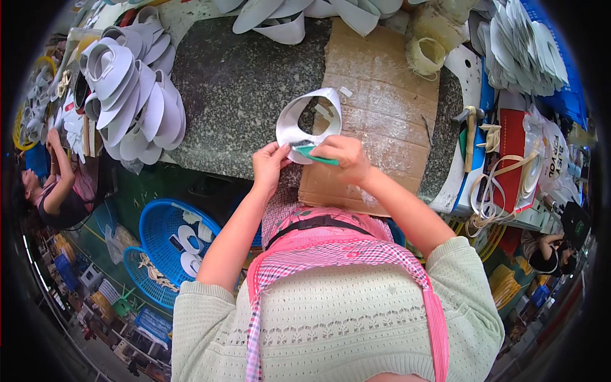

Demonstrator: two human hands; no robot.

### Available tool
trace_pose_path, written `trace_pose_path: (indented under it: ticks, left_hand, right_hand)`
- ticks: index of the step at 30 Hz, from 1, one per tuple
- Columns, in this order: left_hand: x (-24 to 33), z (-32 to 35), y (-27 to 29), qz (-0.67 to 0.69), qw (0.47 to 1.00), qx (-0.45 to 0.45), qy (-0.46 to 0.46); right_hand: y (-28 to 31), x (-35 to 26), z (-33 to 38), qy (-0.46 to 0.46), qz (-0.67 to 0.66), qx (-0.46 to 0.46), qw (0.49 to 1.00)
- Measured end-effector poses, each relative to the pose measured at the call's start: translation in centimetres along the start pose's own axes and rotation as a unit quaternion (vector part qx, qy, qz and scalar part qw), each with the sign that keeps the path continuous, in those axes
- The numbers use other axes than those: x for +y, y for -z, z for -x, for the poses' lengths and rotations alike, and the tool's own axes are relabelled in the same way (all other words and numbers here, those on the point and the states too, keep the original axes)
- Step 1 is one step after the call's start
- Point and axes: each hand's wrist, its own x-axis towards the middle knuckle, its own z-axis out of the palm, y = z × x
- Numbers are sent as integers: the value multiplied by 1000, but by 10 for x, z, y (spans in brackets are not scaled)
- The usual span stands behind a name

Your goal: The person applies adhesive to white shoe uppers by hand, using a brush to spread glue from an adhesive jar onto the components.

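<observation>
A white shoe upper [291,121], bent into an open ring, stands at the front edge of the worktop. My left hand [270,164] pinches its lower left edge between thumb and fingers. Closed around a green-handled brush [323,159], my right hand [347,156] holds the brush's head against the near part of the upper. The contact between brush and upper is partly covered by my fingers. Beneath the upper and my right hand lies a flat piece of brown cardboard [375,121] with whitish smears, on a speckled dark stone slab [223,95].
Stacked white uppers [121,95] stand at the left, with another pile [525,51] at the far right. A glue-crusted container [426,56] sits at the back. A hammer [470,137] and pale straps [490,191] lie right. Blue baskets [159,223] are below left. Other people work at both sides.
</observation>
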Motion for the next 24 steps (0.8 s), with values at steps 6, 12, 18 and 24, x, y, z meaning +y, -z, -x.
trace_pose_path:
  ticks: [6, 12, 18, 24]
  left_hand:
    - [-1, -2, 5, 12, 999, -26, 15]
    - [1, -3, 7, 7, 1000, -10, 25]
    - [40, 8, -10, -53, 998, -13, 9]
    - [106, 14, -56, -338, 908, -9, -248]
  right_hand:
    - [1, 3, -23, -27, 21, -19, 999]
    - [-5, 3, -37, -35, -33, -21, 999]
    - [-11, 16, -53, 38, 180, 99, 978]
    - [33, 3, -56, -43, 159, 241, 957]
